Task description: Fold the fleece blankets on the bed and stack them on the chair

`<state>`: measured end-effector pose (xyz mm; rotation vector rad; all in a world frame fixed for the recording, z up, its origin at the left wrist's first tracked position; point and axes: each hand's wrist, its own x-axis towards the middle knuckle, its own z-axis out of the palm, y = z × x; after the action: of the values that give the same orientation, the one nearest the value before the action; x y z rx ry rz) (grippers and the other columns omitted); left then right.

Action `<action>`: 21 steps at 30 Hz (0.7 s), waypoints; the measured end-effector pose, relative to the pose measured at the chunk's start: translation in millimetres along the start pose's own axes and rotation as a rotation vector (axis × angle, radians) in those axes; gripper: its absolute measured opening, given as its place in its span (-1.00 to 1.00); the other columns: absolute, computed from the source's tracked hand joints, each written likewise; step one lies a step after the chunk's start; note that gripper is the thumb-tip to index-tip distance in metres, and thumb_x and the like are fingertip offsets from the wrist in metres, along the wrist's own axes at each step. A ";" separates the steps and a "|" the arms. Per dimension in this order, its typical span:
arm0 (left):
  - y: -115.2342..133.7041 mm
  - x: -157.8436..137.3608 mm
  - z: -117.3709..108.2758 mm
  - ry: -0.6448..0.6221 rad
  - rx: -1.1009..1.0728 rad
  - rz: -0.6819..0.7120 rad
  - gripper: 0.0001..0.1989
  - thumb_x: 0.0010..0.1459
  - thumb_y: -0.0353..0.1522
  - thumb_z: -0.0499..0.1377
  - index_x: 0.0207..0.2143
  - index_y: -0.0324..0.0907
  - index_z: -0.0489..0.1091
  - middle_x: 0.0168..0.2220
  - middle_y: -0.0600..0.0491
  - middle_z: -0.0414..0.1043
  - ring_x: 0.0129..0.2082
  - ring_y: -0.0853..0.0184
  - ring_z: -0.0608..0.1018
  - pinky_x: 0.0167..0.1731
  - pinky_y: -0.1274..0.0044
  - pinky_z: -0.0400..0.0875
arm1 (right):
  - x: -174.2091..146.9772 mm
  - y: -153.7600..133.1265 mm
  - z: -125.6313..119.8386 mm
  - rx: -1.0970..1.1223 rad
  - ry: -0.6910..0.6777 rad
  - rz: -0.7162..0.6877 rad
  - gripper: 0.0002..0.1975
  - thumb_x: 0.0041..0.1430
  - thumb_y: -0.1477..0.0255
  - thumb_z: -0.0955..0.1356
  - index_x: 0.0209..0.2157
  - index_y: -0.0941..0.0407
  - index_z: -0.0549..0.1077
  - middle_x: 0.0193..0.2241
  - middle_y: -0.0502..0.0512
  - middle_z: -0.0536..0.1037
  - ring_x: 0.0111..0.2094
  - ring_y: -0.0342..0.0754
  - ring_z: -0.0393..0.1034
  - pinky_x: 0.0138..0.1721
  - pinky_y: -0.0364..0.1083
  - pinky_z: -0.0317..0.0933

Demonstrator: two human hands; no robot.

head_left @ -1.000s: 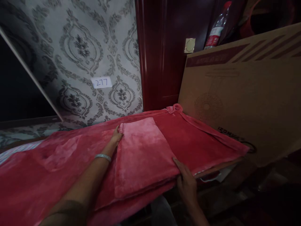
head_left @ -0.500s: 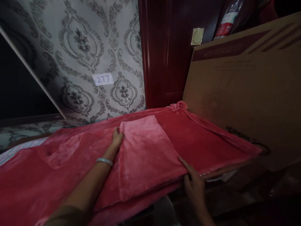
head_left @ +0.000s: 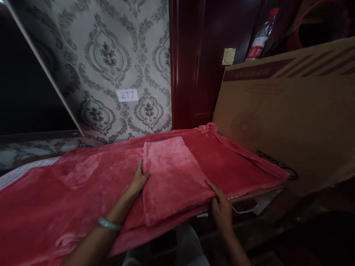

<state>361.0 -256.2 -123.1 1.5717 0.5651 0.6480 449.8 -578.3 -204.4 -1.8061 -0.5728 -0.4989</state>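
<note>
A folded pink-red blanket (head_left: 172,177) lies on a spread red plush cover (head_left: 235,162), between a person's two hands. The left hand (head_left: 140,180) touches its left edge, thumb and forefinger apart; the right hand (head_left: 222,208) is at its near right corner, forefinger on top. I cannot tell whether either grips. Right of the blanket, a large cardboard box (head_left: 299,111) stands by the cover's end, a red-capped bottle (head_left: 257,46) at its top edge. Behind the blanket rise dark red panelling (head_left: 210,40) and patterned wallpaper (head_left: 108,70) bearing a card (head_left: 127,95) marked 277. To its left are striped fabric (head_left: 24,171) and a dark screen (head_left: 33,85).
</note>
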 end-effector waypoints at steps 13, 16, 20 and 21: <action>31.1 -43.5 55.2 -0.422 1.156 0.517 -0.38 0.25 -0.16 0.11 0.33 -0.07 0.23 0.43 -0.14 0.01 0.43 -0.15 -0.01 0.32 -0.08 -0.14 | 64.3 -101.4 2.3 -0.385 -0.298 -0.304 -0.35 0.30 0.33 0.25 0.39 0.11 0.13 0.37 0.26 0.19 0.37 0.13 0.05 0.32 0.20 0.01; 20.1 -59.6 65.3 -0.434 1.268 0.502 -0.38 0.29 -0.14 0.06 0.36 -0.04 0.17 0.44 -0.13 -0.04 0.43 -0.14 -0.02 0.31 -0.11 -0.15 | 65.6 -103.3 24.7 -0.556 -0.584 -0.210 -0.36 0.31 0.29 0.28 0.38 0.07 0.18 0.40 0.26 0.11 0.41 0.21 -0.08 0.34 0.30 -0.11; 20.9 -54.9 57.6 -0.477 1.280 0.456 -0.38 0.27 -0.18 0.08 0.36 -0.04 0.18 0.44 -0.11 -0.03 0.42 -0.11 0.04 0.31 -0.06 -0.04 | 51.3 -78.2 31.6 -0.623 -0.715 -0.084 -0.41 0.35 0.23 0.24 0.37 0.00 0.19 0.42 0.19 0.04 0.44 0.21 -0.17 0.32 0.37 -0.17; 24.3 -49.1 56.7 -0.479 1.267 0.442 -0.39 0.27 -0.19 0.07 0.36 -0.05 0.18 0.44 -0.12 -0.02 0.41 -0.10 0.09 0.29 -0.05 0.02 | 48.2 -74.2 31.1 -0.622 -0.698 -0.081 -0.41 0.35 0.24 0.23 0.37 -0.02 0.18 0.43 0.17 0.02 0.44 0.20 -0.19 0.33 0.36 -0.19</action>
<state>364.7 -333.1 -106.2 2.9868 0.2237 0.1408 444.6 -522.6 -129.0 -2.5786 -1.0481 -0.0723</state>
